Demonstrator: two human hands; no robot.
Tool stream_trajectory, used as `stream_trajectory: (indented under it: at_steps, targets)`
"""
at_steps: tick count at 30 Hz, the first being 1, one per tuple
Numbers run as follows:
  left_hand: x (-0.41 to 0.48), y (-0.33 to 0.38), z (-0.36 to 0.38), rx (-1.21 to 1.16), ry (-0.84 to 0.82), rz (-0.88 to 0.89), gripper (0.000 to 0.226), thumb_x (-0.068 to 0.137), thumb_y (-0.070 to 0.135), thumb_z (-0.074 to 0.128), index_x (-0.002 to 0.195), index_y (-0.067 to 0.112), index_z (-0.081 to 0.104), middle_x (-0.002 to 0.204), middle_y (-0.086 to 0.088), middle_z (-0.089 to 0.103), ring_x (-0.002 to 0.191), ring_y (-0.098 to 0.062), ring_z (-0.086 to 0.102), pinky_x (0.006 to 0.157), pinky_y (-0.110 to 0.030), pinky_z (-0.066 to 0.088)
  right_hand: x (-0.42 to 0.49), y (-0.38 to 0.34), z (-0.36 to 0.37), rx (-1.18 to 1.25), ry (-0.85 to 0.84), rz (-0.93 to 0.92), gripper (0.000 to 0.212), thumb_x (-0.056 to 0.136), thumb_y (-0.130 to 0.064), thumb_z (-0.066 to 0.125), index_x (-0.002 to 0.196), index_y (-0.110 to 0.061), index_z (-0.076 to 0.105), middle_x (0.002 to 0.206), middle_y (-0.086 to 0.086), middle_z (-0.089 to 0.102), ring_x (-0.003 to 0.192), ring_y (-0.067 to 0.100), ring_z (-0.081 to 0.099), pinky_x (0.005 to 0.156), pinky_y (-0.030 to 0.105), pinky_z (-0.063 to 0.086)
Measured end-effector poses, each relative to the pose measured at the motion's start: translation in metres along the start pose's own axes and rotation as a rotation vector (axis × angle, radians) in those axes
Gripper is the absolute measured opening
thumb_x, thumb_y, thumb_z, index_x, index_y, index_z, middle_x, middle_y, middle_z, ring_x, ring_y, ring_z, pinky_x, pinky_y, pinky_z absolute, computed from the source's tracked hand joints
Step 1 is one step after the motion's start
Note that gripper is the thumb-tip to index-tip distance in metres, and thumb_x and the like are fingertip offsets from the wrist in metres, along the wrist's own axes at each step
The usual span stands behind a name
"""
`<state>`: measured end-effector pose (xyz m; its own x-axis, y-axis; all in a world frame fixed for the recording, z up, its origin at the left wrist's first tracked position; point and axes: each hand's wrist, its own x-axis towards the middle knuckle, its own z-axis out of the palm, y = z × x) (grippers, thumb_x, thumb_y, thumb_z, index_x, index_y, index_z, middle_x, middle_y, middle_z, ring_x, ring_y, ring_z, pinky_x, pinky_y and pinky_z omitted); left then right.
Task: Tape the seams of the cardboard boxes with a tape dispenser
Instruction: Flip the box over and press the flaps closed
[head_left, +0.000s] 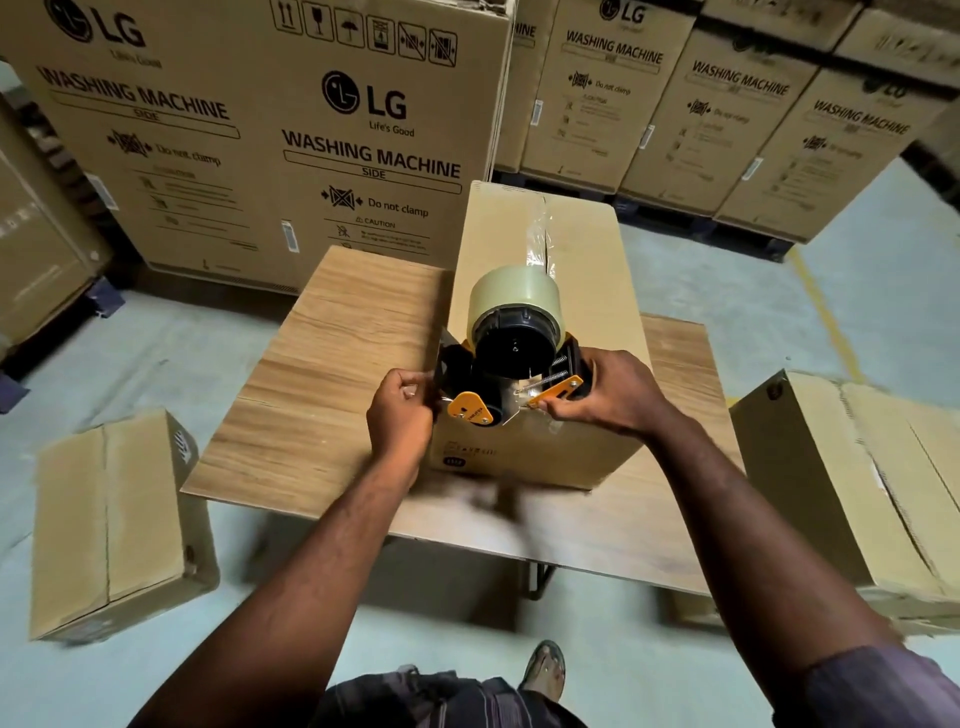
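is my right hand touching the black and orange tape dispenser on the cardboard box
Touching. The head view shows the right hand gripping the black and orange tape dispenser at its right end, fingers wrapped under the orange part, above the cardboard box.

Tabletop (332, 364) left of box (587, 291) bare — dispenser (511, 358) blocks box's near edge.
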<state>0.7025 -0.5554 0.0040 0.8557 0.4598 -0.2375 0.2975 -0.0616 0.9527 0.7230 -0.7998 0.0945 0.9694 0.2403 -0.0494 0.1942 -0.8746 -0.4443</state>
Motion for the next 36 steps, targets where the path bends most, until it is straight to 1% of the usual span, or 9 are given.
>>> stream_trajectory:
  at_steps: [4, 10, 16, 19, 22, 25, 28, 32, 36]
  targets:
    - [0.005, -0.012, 0.003, -0.132, -0.021, -0.120, 0.009, 0.093, 0.020, 0.069, 0.084, 0.020, 0.067, 0.079, 0.003, 0.068, 0.073, -0.016, 0.060, 0.064, -0.029, 0.045, -0.001, 0.000, 0.001, 0.000, 0.010, -0.001, 0.055, 0.058, -0.074, 0.064, 0.091, -0.029, 0.070, 0.079, -0.013, 0.073, 0.076, 0.009, 0.066, 0.070, 0.033, 0.055]
    - [0.014, -0.022, 0.010, -0.466, -0.159, -0.451, 0.012, 0.095, 0.018, 0.067, 0.084, 0.012, 0.065, 0.069, -0.004, 0.064, 0.056, -0.013, 0.055, 0.044, -0.016, 0.043, 0.000, 0.001, 0.003, 0.008, 0.038, -0.013, 0.043, 0.058, -0.073, 0.064, 0.083, -0.037, 0.065, 0.074, -0.018, 0.069, 0.074, 0.004, 0.064, 0.063, 0.028, 0.046]
    - [0.017, -0.048, 0.005, -0.337, -0.218, -0.571, 0.014, 0.093, 0.018, 0.068, 0.099, 0.005, 0.070, 0.094, -0.015, 0.074, 0.080, -0.025, 0.070, 0.083, -0.040, 0.060, 0.000, 0.003, 0.005, 0.014, 0.030, -0.031, 0.050, 0.058, -0.076, 0.063, 0.087, -0.036, 0.067, 0.076, -0.018, 0.070, 0.075, 0.003, 0.064, 0.065, 0.027, 0.048]
    - [0.023, -0.033, 0.002, -0.372, -0.239, -0.507, 0.026, 0.096, 0.038, 0.065, 0.081, 0.016, 0.064, 0.071, -0.001, 0.065, 0.054, -0.012, 0.056, 0.050, -0.020, 0.044, 0.000, 0.003, 0.003, 0.060, 0.016, -0.018, 0.038, 0.058, -0.073, 0.070, 0.083, -0.045, 0.065, 0.078, -0.022, 0.070, 0.078, -0.002, 0.065, 0.065, 0.025, 0.047]
    - [0.026, -0.030, 0.003, -0.254, -0.330, -0.449, 0.030, 0.095, 0.046, 0.063, 0.080, 0.021, 0.058, 0.066, 0.001, 0.050, 0.049, -0.012, 0.036, 0.046, -0.023, 0.025, 0.001, 0.003, -0.003, 0.126, -0.035, -0.002, 0.032, 0.065, -0.055, 0.089, 0.088, -0.044, 0.070, 0.084, -0.021, 0.074, 0.083, -0.002, 0.067, 0.073, 0.028, 0.050]
    - [0.030, -0.030, 0.000, -0.099, -0.245, -0.409, 0.014, 0.096, 0.027, 0.065, 0.091, 0.014, 0.063, 0.070, -0.002, 0.053, 0.042, -0.009, 0.044, 0.039, -0.015, 0.030, 0.007, 0.004, -0.007, 0.168, -0.128, 0.023, 0.029, 0.066, -0.045, 0.093, 0.083, -0.035, 0.072, 0.078, -0.016, 0.074, 0.077, 0.002, 0.068, 0.072, 0.027, 0.049]
    - [0.036, -0.008, 0.000, -0.203, -0.216, -0.234, 0.014, 0.098, 0.022, 0.064, 0.109, 0.014, 0.063, 0.082, -0.001, 0.063, 0.063, -0.006, 0.058, 0.056, -0.017, 0.046, 0.014, 0.004, -0.009, 0.151, -0.204, 0.062, 0.029, 0.067, -0.043, 0.093, 0.076, -0.026, 0.072, 0.067, -0.014, 0.069, 0.068, 0.004, 0.063, 0.067, 0.028, 0.046]
    - [0.032, 0.004, 0.007, -0.078, -0.276, -0.037, 0.020, 0.095, 0.002, 0.059, 0.109, 0.014, 0.064, 0.110, -0.010, 0.069, 0.094, -0.020, 0.063, 0.078, -0.032, 0.053, 0.017, 0.004, -0.010, 0.155, -0.251, 0.074, 0.026, 0.068, -0.043, 0.093, 0.072, -0.029, 0.071, 0.061, -0.020, 0.066, 0.063, 0.000, 0.060, 0.066, 0.026, 0.046]
    - [0.031, 0.002, 0.005, -0.059, -0.263, -0.002, 0.031, 0.090, -0.008, 0.056, 0.093, 0.022, 0.061, 0.098, -0.005, 0.067, 0.096, -0.024, 0.062, 0.091, -0.046, 0.052, 0.014, 0.002, -0.007, 0.124, -0.200, 0.072, 0.029, 0.065, -0.047, 0.092, 0.067, -0.032, 0.067, 0.063, -0.016, 0.066, 0.069, 0.006, 0.063, 0.066, 0.028, 0.046]
